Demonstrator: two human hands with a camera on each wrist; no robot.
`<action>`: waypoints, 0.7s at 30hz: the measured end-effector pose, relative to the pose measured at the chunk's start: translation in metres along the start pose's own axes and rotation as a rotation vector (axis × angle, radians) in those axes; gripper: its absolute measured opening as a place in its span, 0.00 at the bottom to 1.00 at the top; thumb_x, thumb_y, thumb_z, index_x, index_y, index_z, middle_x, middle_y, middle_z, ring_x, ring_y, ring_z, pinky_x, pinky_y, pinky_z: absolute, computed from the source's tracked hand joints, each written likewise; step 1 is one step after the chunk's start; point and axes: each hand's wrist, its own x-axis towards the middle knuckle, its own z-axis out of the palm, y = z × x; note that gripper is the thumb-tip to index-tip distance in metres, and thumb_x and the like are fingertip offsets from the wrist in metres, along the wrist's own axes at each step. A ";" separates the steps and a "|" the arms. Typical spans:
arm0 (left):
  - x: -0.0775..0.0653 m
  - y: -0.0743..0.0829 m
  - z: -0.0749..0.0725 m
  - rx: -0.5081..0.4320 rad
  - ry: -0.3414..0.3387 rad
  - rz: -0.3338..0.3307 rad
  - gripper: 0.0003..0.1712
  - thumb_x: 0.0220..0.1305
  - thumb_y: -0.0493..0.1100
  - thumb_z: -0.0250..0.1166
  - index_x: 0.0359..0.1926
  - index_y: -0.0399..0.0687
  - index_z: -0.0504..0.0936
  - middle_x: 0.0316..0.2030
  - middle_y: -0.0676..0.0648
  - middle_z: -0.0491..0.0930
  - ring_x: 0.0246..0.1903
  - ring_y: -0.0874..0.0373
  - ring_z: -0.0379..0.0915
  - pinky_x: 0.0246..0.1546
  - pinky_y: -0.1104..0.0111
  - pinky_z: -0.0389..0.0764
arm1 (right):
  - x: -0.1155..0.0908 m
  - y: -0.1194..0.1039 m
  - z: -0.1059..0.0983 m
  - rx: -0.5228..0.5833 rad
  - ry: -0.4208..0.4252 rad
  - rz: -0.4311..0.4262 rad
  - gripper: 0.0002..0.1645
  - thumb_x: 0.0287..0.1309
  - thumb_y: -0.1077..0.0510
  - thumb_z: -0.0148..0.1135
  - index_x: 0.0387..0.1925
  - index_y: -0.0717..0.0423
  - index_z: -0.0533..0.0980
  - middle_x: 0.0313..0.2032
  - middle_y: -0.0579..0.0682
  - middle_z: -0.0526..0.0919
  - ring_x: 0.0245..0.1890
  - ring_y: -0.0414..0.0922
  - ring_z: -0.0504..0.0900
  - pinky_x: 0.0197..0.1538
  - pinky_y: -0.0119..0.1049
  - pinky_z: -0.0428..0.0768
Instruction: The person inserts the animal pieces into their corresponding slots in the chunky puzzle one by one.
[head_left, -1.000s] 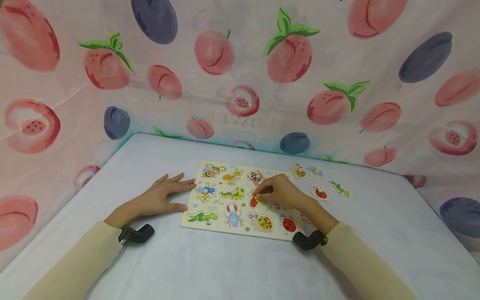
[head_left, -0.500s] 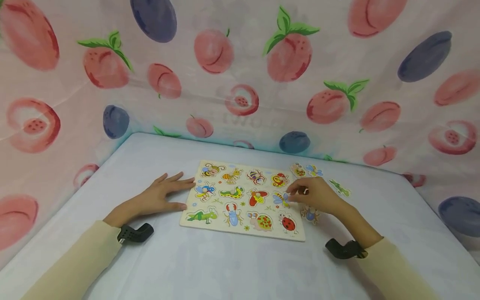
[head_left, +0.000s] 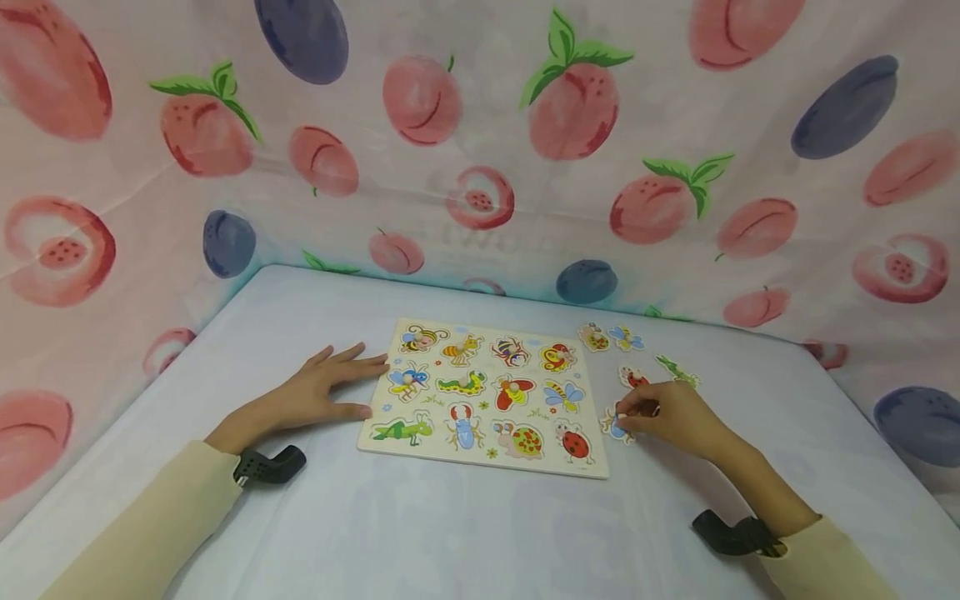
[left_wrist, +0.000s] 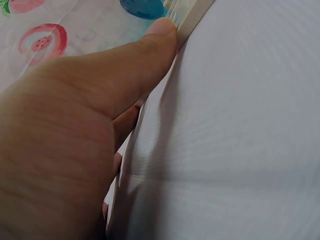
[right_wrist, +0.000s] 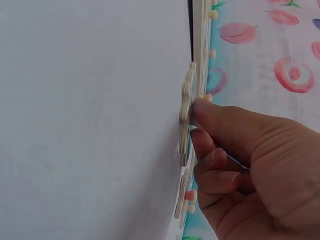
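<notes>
A wooden peg puzzle board (head_left: 435,451) printed with insects lies on the table. My left hand (head_left: 318,387) rests flat at its left edge, fingers spread and straight; in the left wrist view the thumb (left_wrist: 135,65) touches the board's edge. Right of the board, my right hand (head_left: 678,419) pinches a blue beetle puzzle piece (head_left: 618,423) between thumb and fingers. The right wrist view shows this piece (right_wrist: 184,117) edge-on, its knob mostly hidden by the fingertips. A ladybug piece (head_left: 633,377) lies just beyond the right hand.
Further loose pieces lie to the board's right: a snail (head_left: 595,337), a blue-winged insect (head_left: 626,337) and a grasshopper (head_left: 677,370), partly behind the right hand. A white cloth covers the table (head_left: 420,533). A fruit-print curtain (head_left: 420,192) stands behind it.
My right hand has moved right, from the red-winged insect on the board, past the board's right edge, to the beetle piece, which it now pinches. The left hand has stayed put.
</notes>
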 end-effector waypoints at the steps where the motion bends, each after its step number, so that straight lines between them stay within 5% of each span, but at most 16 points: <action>1: 0.000 0.000 0.000 0.001 0.000 0.000 0.40 0.56 0.61 0.67 0.68 0.56 0.68 0.69 0.55 0.61 0.72 0.44 0.39 0.68 0.46 0.32 | 0.000 0.001 0.000 0.000 0.000 -0.001 0.07 0.49 0.58 0.73 0.32 0.51 0.83 0.25 0.39 0.79 0.27 0.40 0.72 0.28 0.29 0.73; 13: 0.004 -0.002 0.002 0.016 -0.006 0.003 0.40 0.56 0.63 0.66 0.68 0.59 0.68 0.69 0.56 0.61 0.72 0.46 0.39 0.68 0.46 0.32 | 0.003 -0.004 -0.007 -0.015 0.020 -0.066 0.07 0.49 0.60 0.73 0.33 0.50 0.85 0.27 0.38 0.81 0.25 0.39 0.71 0.25 0.28 0.72; 17: 0.003 -0.002 0.001 0.017 0.001 -0.004 0.40 0.56 0.62 0.66 0.68 0.58 0.68 0.69 0.55 0.61 0.72 0.45 0.39 0.68 0.45 0.32 | 0.019 -0.030 -0.006 0.030 0.032 -0.164 0.07 0.49 0.59 0.74 0.33 0.48 0.85 0.30 0.38 0.83 0.25 0.39 0.73 0.26 0.29 0.74; 21: 0.001 -0.003 0.003 0.001 0.006 -0.001 0.40 0.56 0.61 0.67 0.68 0.58 0.69 0.69 0.55 0.62 0.72 0.45 0.39 0.67 0.44 0.32 | 0.041 -0.071 0.009 0.089 -0.050 -0.274 0.06 0.52 0.57 0.72 0.34 0.47 0.85 0.28 0.37 0.81 0.24 0.38 0.72 0.26 0.29 0.73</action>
